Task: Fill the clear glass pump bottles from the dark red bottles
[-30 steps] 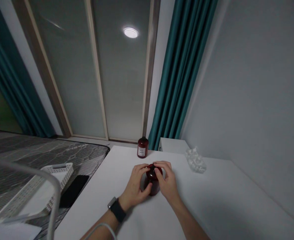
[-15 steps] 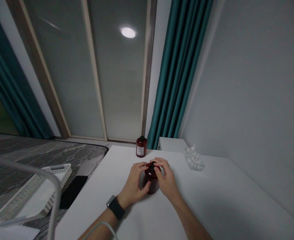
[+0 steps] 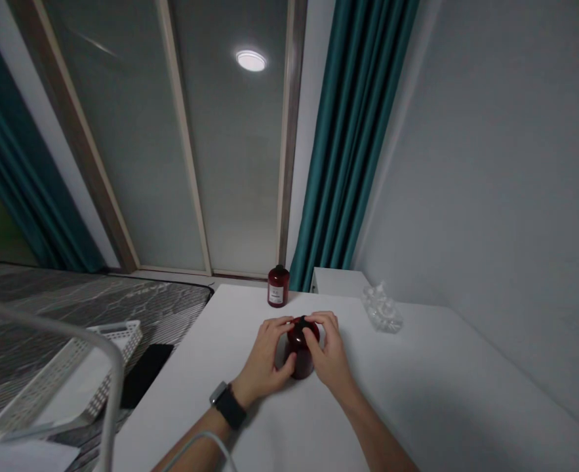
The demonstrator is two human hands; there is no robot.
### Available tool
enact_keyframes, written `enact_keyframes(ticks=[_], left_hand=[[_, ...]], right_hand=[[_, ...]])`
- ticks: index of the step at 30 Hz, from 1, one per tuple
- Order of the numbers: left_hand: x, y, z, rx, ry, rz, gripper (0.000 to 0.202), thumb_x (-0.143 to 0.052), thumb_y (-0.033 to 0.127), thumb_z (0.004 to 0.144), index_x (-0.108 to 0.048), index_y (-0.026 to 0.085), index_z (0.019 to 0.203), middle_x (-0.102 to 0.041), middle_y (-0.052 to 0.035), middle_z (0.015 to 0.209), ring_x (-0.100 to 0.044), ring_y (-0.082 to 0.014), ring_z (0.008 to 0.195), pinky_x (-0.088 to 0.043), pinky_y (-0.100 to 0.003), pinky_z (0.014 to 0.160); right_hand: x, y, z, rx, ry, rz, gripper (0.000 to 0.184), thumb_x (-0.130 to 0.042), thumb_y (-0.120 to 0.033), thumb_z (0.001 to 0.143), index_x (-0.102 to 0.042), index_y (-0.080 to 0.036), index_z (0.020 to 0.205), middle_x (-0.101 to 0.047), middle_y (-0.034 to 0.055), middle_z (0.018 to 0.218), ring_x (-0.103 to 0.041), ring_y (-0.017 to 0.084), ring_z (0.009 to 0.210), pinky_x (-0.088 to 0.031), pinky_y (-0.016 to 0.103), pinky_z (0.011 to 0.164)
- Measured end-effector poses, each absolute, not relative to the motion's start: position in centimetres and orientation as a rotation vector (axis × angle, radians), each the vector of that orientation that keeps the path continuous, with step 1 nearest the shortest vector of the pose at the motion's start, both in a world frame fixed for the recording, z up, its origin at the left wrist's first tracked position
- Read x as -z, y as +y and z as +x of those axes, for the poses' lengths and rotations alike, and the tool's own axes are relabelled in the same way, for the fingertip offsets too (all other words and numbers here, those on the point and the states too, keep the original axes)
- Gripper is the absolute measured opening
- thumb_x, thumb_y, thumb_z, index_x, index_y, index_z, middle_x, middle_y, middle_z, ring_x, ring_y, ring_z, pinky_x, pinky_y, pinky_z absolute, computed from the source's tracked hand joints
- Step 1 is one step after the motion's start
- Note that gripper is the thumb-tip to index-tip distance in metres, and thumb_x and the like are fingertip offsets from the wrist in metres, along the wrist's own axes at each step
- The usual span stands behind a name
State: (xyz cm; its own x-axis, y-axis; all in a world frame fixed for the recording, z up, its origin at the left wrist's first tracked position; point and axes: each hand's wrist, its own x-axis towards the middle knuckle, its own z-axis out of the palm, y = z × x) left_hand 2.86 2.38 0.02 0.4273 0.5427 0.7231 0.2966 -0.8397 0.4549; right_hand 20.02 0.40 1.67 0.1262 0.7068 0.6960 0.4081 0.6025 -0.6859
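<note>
A dark red-brown bottle [image 3: 302,362] with a dark cap [image 3: 302,320] stands upright on the white table [image 3: 392,393]. My left hand [image 3: 263,360], with a black-strapped watch above the wrist, wraps round the bottle's left side, thumb low on the body and fingers near the shoulder. At the top, my right hand [image 3: 332,357] has its thumb and fingers closed about the cap from the right. Fingers partly hide the cap. Farther back, a second red-brown bottle [image 3: 278,288] with a white label and dark cap stands near the table's far edge.
Crumpled clear plastic [image 3: 381,309] lies at the far right of the table. To the left, below table height, are a white perforated basket [image 3: 58,380] and a black flat object [image 3: 146,377]. A grey bent tube [image 3: 115,387] crosses the left foreground.
My right fingers have shifted slightly round the cap, and the forefinger looks more curled. My left hand keeps its grip on the bottle. The view has moved a little.
</note>
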Motion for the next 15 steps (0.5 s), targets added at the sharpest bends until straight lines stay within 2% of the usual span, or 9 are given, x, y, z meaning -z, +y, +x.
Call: enact_keyframes(ticks=[5, 11, 15], left_hand=[[0.12, 2.53, 2.88, -1.37, 0.727, 2.445, 0.054, -0.056, 0.016, 0.085, -0.04, 0.024, 0.136, -0.052, -0.0133, 0.136, -0.049, -0.0297, 0.124, -0.043, -0.05, 0.103], [0.19, 2.39, 3.01, -1.365, 0.747, 2.458, 0.055, -0.056, 0.015, 0.086, -0.038, 0.024, 0.137, -0.051, -0.0135, 0.136, -0.049, -0.0308, 0.123, -0.043, -0.053, 0.102], [0.12, 2.05, 3.03, -1.354, 0.77, 2.449, 0.055, -0.057, 0.017, 0.087, -0.037, 0.024, 0.137, -0.05, -0.0141, 0.137, -0.049, -0.0312, 0.124, -0.043, -0.053, 0.103]], right_hand=[[-1.1, 0.39, 20.14, -0.414, -1.513, -0.912, 0.022, -0.054, -0.015, 0.091, -0.059, -0.027, 0.108, -0.064, 0.007, 0.122, -0.056, 0.023, 0.123, -0.043, 0.045, 0.107], [-0.63, -0.16, 20.34, -0.411, -1.482, -0.973, 0.034, -0.058, -0.019, 0.09, -0.057, -0.026, 0.123, -0.06, 0.0089, 0.128, -0.055, 0.025, 0.126, -0.041, 0.048, 0.111], [-0.81, -0.38, 20.4, -0.376, -1.476, -0.98, 0.026, -0.059, -0.018, 0.089, -0.06, -0.026, 0.114, -0.058, 0.01, 0.126, -0.052, 0.027, 0.129, -0.038, 0.052, 0.113]])
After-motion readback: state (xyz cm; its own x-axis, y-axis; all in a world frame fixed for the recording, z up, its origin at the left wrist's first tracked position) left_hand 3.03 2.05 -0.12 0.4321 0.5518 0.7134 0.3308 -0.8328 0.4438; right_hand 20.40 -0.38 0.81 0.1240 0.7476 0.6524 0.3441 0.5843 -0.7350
